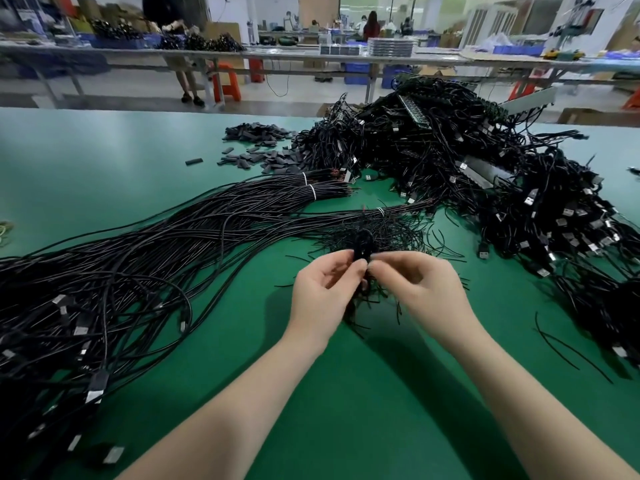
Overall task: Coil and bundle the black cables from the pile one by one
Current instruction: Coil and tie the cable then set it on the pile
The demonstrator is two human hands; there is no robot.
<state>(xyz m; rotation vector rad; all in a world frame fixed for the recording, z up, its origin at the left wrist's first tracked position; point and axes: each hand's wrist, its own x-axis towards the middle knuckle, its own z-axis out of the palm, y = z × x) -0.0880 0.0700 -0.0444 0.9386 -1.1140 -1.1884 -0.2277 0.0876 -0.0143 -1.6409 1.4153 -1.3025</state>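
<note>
Your left hand (323, 289) and right hand (417, 284) both pinch a small coil (363, 249) mid-tabletop (363, 393); keep loops tight while tying

Not much to report on the person really, only two forearms and two hands were in shot. Both arms were bare all the way down to the bottom edge, so no sleeves, cuffs or gloves anywhere. The left hand (323, 292) had nothing on the wrist that I could see, no watch or band, and the right hand (420, 289) was the same. No rings showed on the fingers. The nails were too blurred to make out.
</note>
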